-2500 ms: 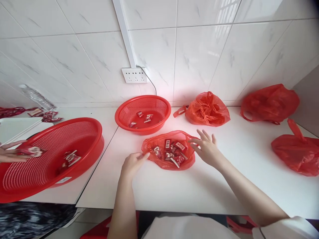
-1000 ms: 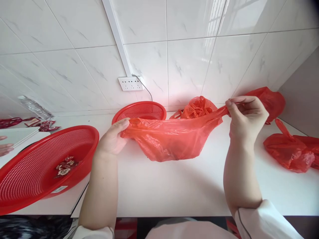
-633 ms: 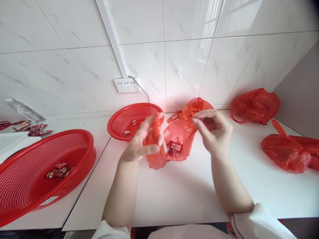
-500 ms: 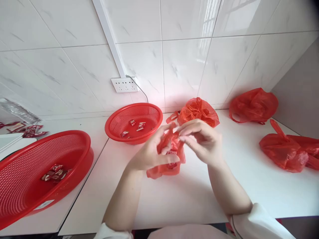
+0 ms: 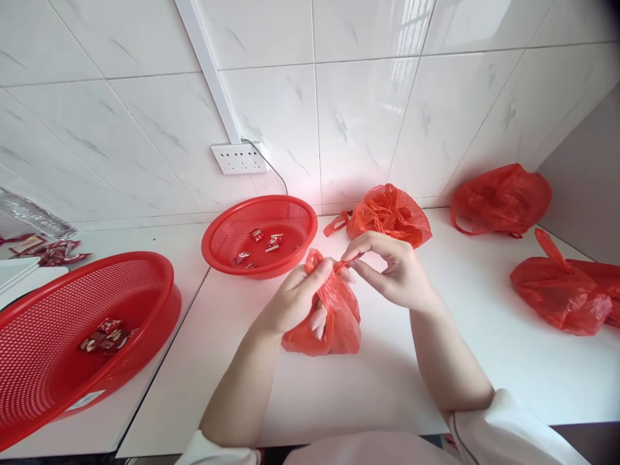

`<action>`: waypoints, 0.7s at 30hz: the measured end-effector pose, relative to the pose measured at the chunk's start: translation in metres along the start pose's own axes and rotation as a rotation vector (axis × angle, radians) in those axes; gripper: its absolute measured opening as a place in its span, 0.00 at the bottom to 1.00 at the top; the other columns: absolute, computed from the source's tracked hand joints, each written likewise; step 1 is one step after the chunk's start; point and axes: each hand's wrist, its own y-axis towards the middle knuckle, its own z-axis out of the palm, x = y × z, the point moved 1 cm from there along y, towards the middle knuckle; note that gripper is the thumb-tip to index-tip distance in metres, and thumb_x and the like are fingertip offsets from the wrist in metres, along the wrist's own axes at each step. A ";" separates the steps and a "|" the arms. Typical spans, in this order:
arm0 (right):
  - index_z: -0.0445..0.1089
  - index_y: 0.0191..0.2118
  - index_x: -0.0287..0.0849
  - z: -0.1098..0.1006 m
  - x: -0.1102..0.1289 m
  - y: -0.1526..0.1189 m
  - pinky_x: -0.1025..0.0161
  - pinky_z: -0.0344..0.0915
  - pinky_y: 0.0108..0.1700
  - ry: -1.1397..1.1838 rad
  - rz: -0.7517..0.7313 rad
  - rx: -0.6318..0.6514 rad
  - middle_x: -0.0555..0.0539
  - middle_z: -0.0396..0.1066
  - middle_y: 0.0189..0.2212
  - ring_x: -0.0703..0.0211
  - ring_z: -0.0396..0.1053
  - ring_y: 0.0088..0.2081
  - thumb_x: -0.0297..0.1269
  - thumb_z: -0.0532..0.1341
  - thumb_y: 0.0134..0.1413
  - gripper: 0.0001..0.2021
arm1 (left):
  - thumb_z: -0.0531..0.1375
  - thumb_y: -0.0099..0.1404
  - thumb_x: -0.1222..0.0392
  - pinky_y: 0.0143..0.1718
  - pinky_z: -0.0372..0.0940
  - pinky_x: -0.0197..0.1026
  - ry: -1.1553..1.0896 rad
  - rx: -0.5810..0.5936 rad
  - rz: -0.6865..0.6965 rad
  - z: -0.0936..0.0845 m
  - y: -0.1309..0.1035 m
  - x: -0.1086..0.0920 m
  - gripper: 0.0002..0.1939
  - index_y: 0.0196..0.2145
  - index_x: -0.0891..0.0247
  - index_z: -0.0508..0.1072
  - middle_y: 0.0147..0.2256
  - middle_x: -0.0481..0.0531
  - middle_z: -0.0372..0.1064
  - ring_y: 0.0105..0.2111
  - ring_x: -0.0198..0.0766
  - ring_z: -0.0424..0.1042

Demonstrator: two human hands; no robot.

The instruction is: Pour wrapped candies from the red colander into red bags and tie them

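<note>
A small red plastic bag (image 5: 341, 326) rests on the white table in front of me, its top gathered and twisted. My left hand (image 5: 303, 294) grips the gathered neck, thumb on top and some fingers behind the film. Between thumb and forefinger, my right hand (image 5: 392, 268) pinches a handle end of the same bag, drawn out to the right. What lies inside the bag is hidden by the film and my fingers. Just behind my hands stands a round red basket (image 5: 213, 248) with a few wrapped candies (image 5: 274, 242) in it.
A larger red basket (image 5: 162, 278) with several wrapped candies (image 5: 109, 336) stands at the left. Crumpled red bags (image 5: 390, 216) lie by the wall. More red bags (image 5: 501, 200) sit at the right, one (image 5: 557, 294) nearer me. A socket strip (image 5: 239, 159) is on the tiled wall.
My left hand has closed its thumb onto the bag's neck, where its fingers were spread. The bag's top is now bunched together, and my right hand pulls one end out sideways.
</note>
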 end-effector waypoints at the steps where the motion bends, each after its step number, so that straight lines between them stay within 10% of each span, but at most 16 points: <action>1: 0.72 0.37 0.44 -0.001 -0.001 0.000 0.60 0.70 0.38 -0.001 0.032 -0.032 0.48 0.74 0.33 0.59 0.71 0.35 0.29 0.59 0.59 0.05 | 0.48 0.72 0.42 0.15 0.58 0.34 -0.045 -0.036 -0.004 -0.001 0.000 -0.001 0.25 0.51 0.63 0.71 0.11 0.41 0.59 0.08 0.32 0.59; 5: 0.70 0.36 0.44 -0.010 0.001 -0.003 0.60 0.70 0.37 0.024 0.045 -0.021 0.48 0.73 0.33 0.59 0.72 0.36 0.30 0.60 0.59 0.03 | 0.50 0.71 0.43 0.23 0.64 0.35 -0.249 -0.189 0.023 -0.013 0.005 -0.005 0.25 0.58 0.60 0.67 0.18 0.47 0.70 0.17 0.35 0.71; 10: 0.71 0.39 0.46 -0.006 0.004 -0.006 0.60 0.72 0.37 0.065 -0.023 0.390 0.48 0.75 0.34 0.59 0.73 0.34 0.33 0.62 0.60 0.03 | 0.52 0.70 0.46 0.23 0.63 0.33 -0.389 -0.103 0.053 -0.021 0.009 -0.003 0.17 0.41 0.60 0.73 0.22 0.47 0.69 0.17 0.30 0.65; 14: 0.70 0.48 0.47 0.014 0.000 0.000 0.54 0.70 0.52 0.216 0.025 0.122 0.44 0.72 0.48 0.54 0.72 0.48 0.44 0.63 0.60 0.13 | 0.46 0.73 0.44 0.15 0.49 0.33 0.038 -0.013 0.115 -0.016 -0.003 -0.001 0.21 0.42 0.58 0.73 0.15 0.40 0.51 0.12 0.28 0.49; 21: 0.58 0.64 0.52 0.046 -0.017 0.005 0.54 0.70 0.53 0.537 0.290 0.189 0.44 0.66 0.58 0.55 0.70 0.53 0.49 0.50 0.68 0.22 | 0.51 0.72 0.58 0.45 0.65 0.44 0.837 -0.397 0.718 -0.019 -0.008 -0.004 0.14 0.49 0.55 0.74 0.42 0.55 0.69 0.43 0.42 0.69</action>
